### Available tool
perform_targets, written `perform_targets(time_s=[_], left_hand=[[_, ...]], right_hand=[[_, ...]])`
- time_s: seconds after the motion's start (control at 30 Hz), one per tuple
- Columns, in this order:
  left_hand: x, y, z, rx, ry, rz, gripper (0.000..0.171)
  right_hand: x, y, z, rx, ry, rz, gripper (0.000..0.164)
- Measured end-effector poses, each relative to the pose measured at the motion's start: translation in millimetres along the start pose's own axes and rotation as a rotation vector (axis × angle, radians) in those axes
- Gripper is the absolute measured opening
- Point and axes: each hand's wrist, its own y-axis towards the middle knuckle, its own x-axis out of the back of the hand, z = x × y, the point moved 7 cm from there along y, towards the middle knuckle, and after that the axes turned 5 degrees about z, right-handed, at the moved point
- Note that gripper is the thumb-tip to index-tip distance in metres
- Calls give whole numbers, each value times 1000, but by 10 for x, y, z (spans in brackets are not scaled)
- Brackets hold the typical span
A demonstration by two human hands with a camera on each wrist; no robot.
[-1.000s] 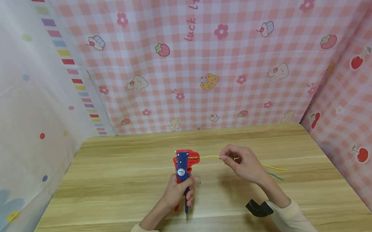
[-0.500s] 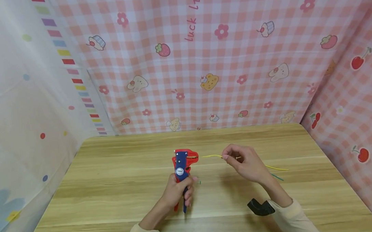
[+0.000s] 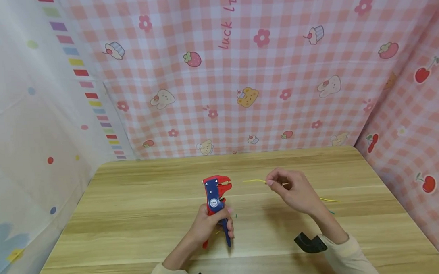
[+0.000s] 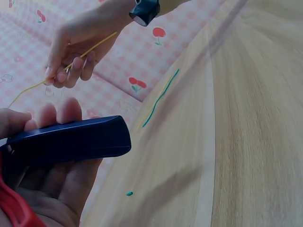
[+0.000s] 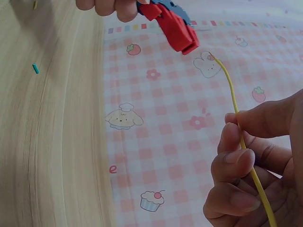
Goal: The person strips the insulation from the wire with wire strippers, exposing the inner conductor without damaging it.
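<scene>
My left hand (image 3: 211, 222) grips a red and blue wire stripper (image 3: 213, 191), fingers around its blue handle (image 4: 71, 139). The stripper's jaws are spread, with nothing between them. To its right, my right hand (image 3: 292, 191) pinches a yellow wire (image 3: 256, 180) between thumb and fingertips, above the table. In the right wrist view the yellow wire (image 5: 232, 92) runs down across the curled fingers. Its far end, thin and copper-coloured (image 5: 211, 55), points toward the red jaws and stands apart from them.
Another yellow wire (image 3: 330, 200) and a green wire (image 4: 160, 99) lie on the wooden table (image 3: 135, 220) at the right. A short green piece (image 5: 35, 68) and a small yellow piece (image 3: 218, 232) lie near the stripper. Patterned cloth (image 3: 202, 73) hangs behind the table.
The yellow wire has come out of the stripper's jaws and moved right and slightly up with the right hand. The stripper has shifted a little left; its jaws and handles have spread.
</scene>
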Motion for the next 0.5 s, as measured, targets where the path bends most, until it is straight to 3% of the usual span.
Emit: perform_targets(time_s=[0.2,0.5], left_hand=[[30,10,44,37,-22,-10,25],[69,7,60,39,-40,-7,27]], right_hand=[[48,-3,-21,-15,-21,-14,8],[115,4,-102,-28,-43,-34,8]])
